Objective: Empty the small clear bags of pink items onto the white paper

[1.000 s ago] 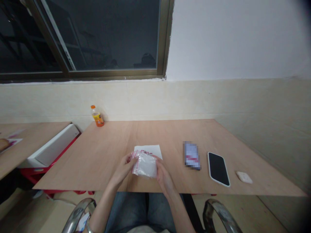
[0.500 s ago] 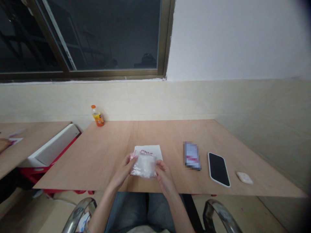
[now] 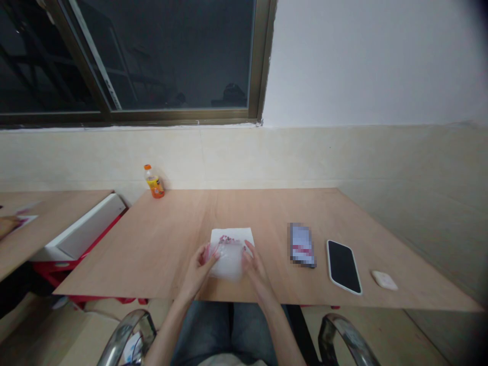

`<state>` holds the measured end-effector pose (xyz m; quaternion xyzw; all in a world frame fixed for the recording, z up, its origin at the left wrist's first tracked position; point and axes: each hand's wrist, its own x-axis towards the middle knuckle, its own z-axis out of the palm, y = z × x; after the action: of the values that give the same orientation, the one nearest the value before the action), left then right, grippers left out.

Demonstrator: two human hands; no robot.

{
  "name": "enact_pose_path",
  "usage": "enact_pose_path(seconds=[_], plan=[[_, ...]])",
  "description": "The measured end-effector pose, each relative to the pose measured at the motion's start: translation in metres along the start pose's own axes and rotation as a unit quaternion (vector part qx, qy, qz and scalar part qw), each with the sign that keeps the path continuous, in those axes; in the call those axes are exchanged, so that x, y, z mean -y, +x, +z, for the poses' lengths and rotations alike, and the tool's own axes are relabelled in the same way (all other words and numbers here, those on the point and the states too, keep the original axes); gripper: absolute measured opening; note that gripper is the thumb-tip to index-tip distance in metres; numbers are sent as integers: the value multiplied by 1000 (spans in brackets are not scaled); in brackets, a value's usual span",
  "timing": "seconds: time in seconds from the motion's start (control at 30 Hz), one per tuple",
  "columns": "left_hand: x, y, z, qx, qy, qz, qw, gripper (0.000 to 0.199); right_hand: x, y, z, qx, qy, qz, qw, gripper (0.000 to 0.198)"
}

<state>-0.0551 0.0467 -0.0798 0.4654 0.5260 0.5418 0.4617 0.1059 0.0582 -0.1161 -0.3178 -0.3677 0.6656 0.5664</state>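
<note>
A clear plastic bag [image 3: 227, 263] with red print along its upper edge is between my two hands, over the table near its front edge. Something whitish shows in or through it, blurred by motion. My left hand [image 3: 201, 264] pinches the bag's left side, thumb on top. Along the right side, my right hand [image 3: 254, 262] has its fingers closed at the bag's edge. Beneath the bag lies a white sheet of paper [image 3: 241, 233], its far part showing and its near part covered.
On the wooden table [image 3: 183, 213], a phone-like pixelated item [image 3: 302, 244], a black-screened phone [image 3: 343, 267] and a small white object [image 3: 384, 280] lie rightward. An orange-capped bottle [image 3: 154, 183] stands far left. Another person's hand [image 3: 8, 222] is at the neighbouring table.
The bag has shifted and now looks smoother and blurred. My right hand has moved slightly up along its right edge; my left hand has adjusted its grip a little.
</note>
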Motion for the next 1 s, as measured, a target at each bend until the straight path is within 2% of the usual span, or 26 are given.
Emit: enact_pose_path(seconds=[0.07, 0.1, 0.2, 0.3, 0.4, 0.5, 0.6, 0.77, 1.0], plan=[[17, -1, 0, -16, -10, 3, 1000, 37, -1, -4, -4, 57, -34, -8, 998, 88], [27, -2, 1, -15, -15, 3, 1000, 35, -3, -6, -6, 72, -48, -10, 996, 91], [53, -9, -1, -7, -6, 6, 1000, 30, -14, -8, -14, 75, -76, -7, 994, 75], [68, -18, -6, -6, 17, 14, 1000, 27, -24, -7, -21, 62, -115, -14, 991, 55], [71, -25, -14, 27, 53, 21, 998, 27, -30, -5, -25, 43, -164, -45, 985, 40], [72, -28, -21, 49, 76, 11, 996, 30, -36, -4, -28, 22, -179, -63, 982, 37], [78, -28, -24, 43, 107, 11, 993, 35, -43, -3, -30, 25, -175, -60, 982, 41], [95, -27, -22, -9, 138, 30, 990, 43, -49, -3, -30, 38, -154, -60, 985, 49], [89, -26, -20, -2, 179, 46, 983, 31, -38, -7, -24, 40, -142, -62, 987, 62]])
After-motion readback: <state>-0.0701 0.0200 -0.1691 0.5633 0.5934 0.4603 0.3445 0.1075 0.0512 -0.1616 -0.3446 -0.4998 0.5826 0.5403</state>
